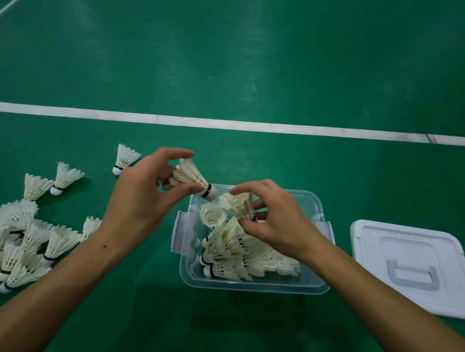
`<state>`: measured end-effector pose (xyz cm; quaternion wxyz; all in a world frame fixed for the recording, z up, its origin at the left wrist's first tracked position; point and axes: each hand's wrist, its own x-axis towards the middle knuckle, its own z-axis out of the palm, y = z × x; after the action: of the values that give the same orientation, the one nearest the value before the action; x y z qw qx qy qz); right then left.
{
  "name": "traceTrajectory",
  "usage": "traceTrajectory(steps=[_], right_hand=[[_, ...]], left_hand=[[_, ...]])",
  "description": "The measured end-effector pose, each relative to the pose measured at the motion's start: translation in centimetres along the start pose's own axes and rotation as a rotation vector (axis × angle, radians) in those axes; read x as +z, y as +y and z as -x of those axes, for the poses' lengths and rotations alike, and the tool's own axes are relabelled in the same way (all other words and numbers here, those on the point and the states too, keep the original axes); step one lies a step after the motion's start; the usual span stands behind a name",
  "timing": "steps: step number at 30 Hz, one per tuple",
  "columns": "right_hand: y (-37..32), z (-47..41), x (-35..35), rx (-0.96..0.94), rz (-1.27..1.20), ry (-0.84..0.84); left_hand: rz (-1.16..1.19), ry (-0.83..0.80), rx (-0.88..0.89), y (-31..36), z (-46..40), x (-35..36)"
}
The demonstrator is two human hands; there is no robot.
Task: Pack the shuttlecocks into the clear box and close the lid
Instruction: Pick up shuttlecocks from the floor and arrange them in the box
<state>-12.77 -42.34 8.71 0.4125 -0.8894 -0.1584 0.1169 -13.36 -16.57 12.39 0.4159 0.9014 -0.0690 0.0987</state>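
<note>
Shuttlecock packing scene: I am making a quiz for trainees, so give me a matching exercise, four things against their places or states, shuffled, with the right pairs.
Things:
1. lid
2. clear box
3. left hand
4. loose pile of shuttlecocks

Places or states:
A. on the floor left of the box
B. lying flat on the floor right of the box
C. holding a shuttlecock at the box's far left corner
D. open, partly filled with shuttlecocks

Pairs: 1-B, 2-D, 3-C, 4-A

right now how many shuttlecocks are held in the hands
2: one shuttlecock pinched in the left hand beside the clear box, another in the right hand over it.
</note>
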Motion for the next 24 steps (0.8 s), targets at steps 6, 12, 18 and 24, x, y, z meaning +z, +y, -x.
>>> traceTrajectory(steps=[6,12,18,24], right_hand=[[-0.1,-0.3,2.1,0.074,-0.094,0.216],[-0.1,-1.3,5.6,0.068,0.181,0.126],[0.0,-0.5,7.9,0.021,0.427,0.199],[0.7,0.4,8.9,0.073,0.49,0.265]], left_hand=[[0.024,0.04,-0.1,-1.3,1.2,-0.9],[0.041,0.051,-0.139,-1.9,2.1,-0.8],[0.033,0.048,-0.138,-2.0,2.3,-0.8],[0.033,0.038,-0.139,-2.2,2.8,-0.7]])
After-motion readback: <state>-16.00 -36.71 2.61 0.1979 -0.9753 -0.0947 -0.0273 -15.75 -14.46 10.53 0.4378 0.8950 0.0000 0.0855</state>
